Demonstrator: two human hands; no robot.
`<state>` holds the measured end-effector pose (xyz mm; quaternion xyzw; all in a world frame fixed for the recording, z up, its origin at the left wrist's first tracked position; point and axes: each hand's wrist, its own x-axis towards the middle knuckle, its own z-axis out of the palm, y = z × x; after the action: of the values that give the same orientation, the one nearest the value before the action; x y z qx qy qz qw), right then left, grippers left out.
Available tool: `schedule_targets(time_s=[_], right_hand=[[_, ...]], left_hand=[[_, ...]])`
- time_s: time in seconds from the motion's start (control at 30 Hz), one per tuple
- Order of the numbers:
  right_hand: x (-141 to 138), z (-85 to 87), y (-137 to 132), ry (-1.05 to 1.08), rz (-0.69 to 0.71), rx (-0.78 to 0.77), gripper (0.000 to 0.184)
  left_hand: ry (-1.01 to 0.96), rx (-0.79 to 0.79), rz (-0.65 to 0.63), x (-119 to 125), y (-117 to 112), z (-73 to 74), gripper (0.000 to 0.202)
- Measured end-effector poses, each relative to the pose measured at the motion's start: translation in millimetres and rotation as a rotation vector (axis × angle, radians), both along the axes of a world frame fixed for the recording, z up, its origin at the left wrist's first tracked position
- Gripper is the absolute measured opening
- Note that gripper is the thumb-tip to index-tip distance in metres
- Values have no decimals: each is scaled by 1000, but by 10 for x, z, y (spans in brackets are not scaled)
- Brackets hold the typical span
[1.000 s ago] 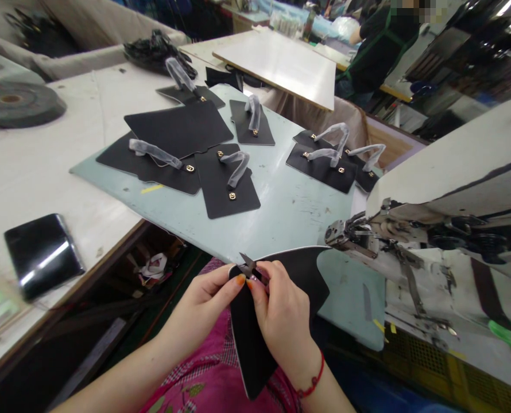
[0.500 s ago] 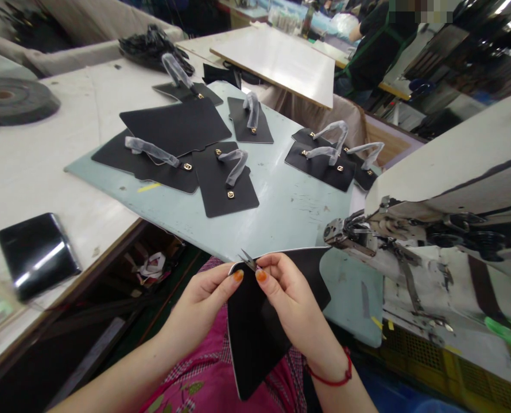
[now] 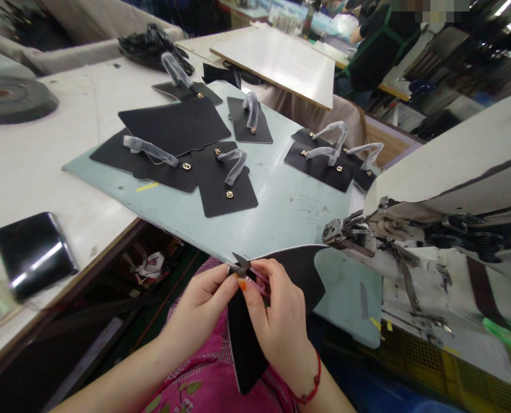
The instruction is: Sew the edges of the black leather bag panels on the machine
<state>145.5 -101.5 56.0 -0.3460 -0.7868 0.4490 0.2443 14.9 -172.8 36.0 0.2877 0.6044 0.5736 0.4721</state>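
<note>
My left hand (image 3: 208, 304) pinches the upper left corner of a black leather-like panel (image 3: 247, 350) with a pale edge, which hangs down over my lap. In my right hand (image 3: 279, 312) is a small pair of scissors (image 3: 242, 265) with pinkish handles, the fingers closed round them. Their blades point up and left at the panel's corner, close by my left fingertips. Whether the blades are cutting anything is too small to tell. The panel's right part (image 3: 298, 269) rests against the edge of the light blue work surface (image 3: 273, 221).
Black panels (image 3: 227, 201) with plastic-wrapped handles and gold fittings lie on the blue surface. A sewing machine (image 3: 410, 229) stands at the right. On the white table (image 3: 87, 115) are a dark tape roll (image 3: 14, 100) and a glossy black object (image 3: 35, 252). A person (image 3: 380, 51) is at the back.
My right hand has turned and shifted left with the scissors, so their pinkish handles now show. The scissor blades have come nearer my left fingertips. My left hand still pinches the corner.
</note>
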Motion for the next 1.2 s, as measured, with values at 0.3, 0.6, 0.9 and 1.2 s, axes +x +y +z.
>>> schedule_targets(time_s=[0.3, 0.6, 0.9, 1.2], right_hand=[[5, 150, 235, 395, -87, -731, 27], [260, -48, 307, 167, -162, -307, 22], [334, -223, 256, -95, 10, 144, 17], [-49, 51, 429, -102, 307, 381, 23]], left_hand=[[-489, -60, 101, 96, 6, -142, 31], [-726, -51, 63, 41, -6, -127, 19], [-666, -57, 67, 49, -13, -106, 23], [-522, -81, 146, 22, -81, -190, 23]])
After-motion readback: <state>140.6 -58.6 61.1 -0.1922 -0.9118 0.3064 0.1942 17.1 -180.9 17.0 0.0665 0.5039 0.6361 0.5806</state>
